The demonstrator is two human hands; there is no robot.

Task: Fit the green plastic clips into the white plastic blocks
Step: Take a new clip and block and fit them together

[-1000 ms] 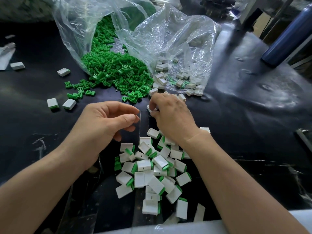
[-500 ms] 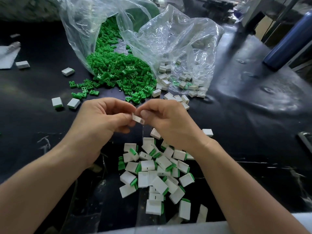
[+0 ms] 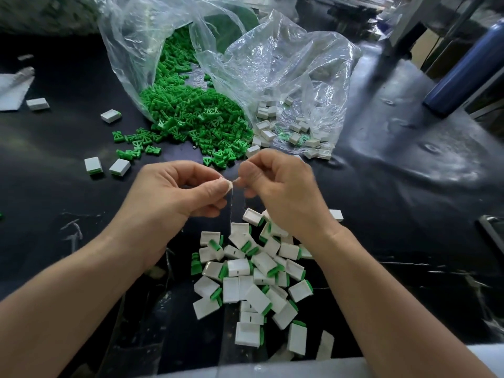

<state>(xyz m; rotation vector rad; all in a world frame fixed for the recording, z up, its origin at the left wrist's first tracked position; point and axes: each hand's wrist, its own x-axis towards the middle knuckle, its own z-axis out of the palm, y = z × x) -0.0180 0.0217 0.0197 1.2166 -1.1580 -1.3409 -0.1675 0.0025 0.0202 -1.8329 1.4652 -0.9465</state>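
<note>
My left hand (image 3: 174, 197) and my right hand (image 3: 281, 192) meet fingertip to fingertip above the black table. Both pinch one small white block (image 3: 228, 186), which is mostly hidden by the fingers. No green clip shows between the fingers. A heap of loose green clips (image 3: 191, 115) spills from a clear bag (image 3: 131, 50) behind the hands. A second clear bag (image 3: 300, 64) to its right holds empty white blocks (image 3: 268, 132). Below my hands lies a pile of white blocks with green clips fitted (image 3: 251, 276).
Several stray white blocks (image 3: 94, 165) and a few green clips (image 3: 136, 144) lie at the left. A dark blue bottle (image 3: 463, 69) leans at the far right. The table's near edge (image 3: 272, 369) runs along the bottom.
My right hand picked a white block from beside the bag and brought it left to my left hand. Both hands now pinch it, closed more tightly around it.
</note>
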